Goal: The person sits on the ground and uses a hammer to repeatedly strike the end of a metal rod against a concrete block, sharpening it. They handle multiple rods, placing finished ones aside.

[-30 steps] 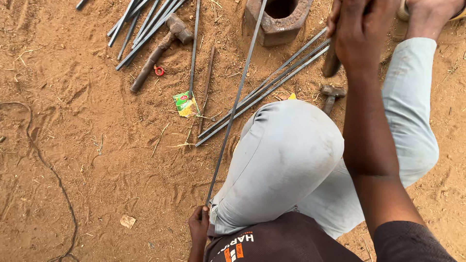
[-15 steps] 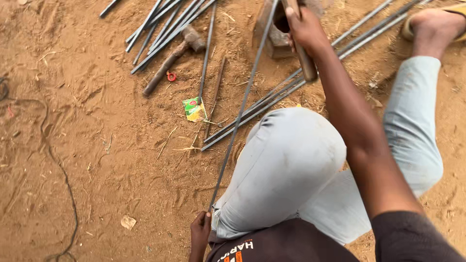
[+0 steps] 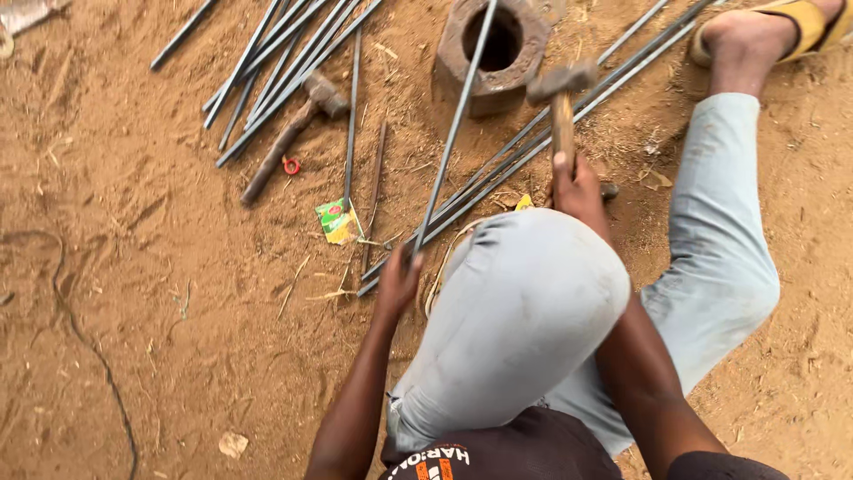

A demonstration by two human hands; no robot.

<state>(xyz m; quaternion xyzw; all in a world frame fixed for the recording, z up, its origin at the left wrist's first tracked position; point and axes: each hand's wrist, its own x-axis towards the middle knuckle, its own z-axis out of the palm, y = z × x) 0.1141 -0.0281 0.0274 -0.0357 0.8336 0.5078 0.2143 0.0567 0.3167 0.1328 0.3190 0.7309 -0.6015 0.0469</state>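
Nearest, the person sits on the sandy ground [image 3: 133,293] with knees up, and the left hand [image 3: 397,283] is closed around the near end of a long thin steel rod [image 3: 453,133], which runs away from the hand across the top of a heavy iron ring [image 3: 524,53]. The rod looks stiff but springy along its length, light enough for one hand, and best held low at the end as it is here. The right hand [image 3: 577,187] grips the wooden handle of a hammer [image 3: 560,84], its head raised near the ring. The ring's round hole looks dark and I cannot tell if anything lies inside. Farther off, more rods [image 3: 284,53] lie loose, with a second hammer [image 3: 293,133] and a small green packet [image 3: 336,219] beside them.
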